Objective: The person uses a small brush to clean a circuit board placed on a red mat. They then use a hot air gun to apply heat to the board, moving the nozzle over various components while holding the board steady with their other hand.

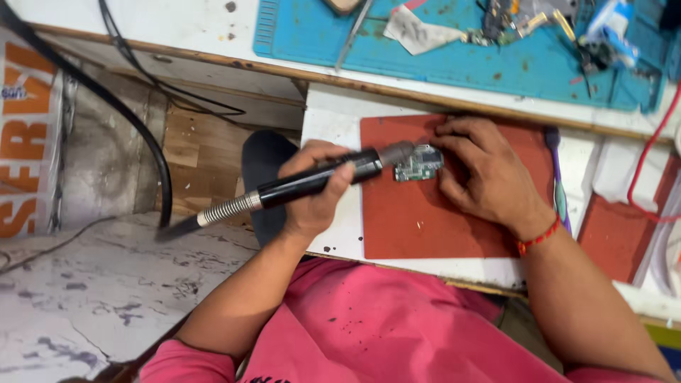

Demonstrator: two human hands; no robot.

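My left hand [317, 190] grips a black hot-air wand [312, 181] with a metal spring collar and a grey nozzle. The nozzle tip points at a small green circuit board [418, 164] lying on a red mat [418, 213]. My right hand [486, 174] rests flat on the mat beside the board, its fingertips touching the board's right edge and holding it down.
A blue work mat [425, 50] at the back carries tweezers, paper scraps and electronic parts. A purple-handled toothbrush [557, 170] lies right of the red mat. A black hose [142, 135] runs down the left. A red wire [649, 163] curves at right.
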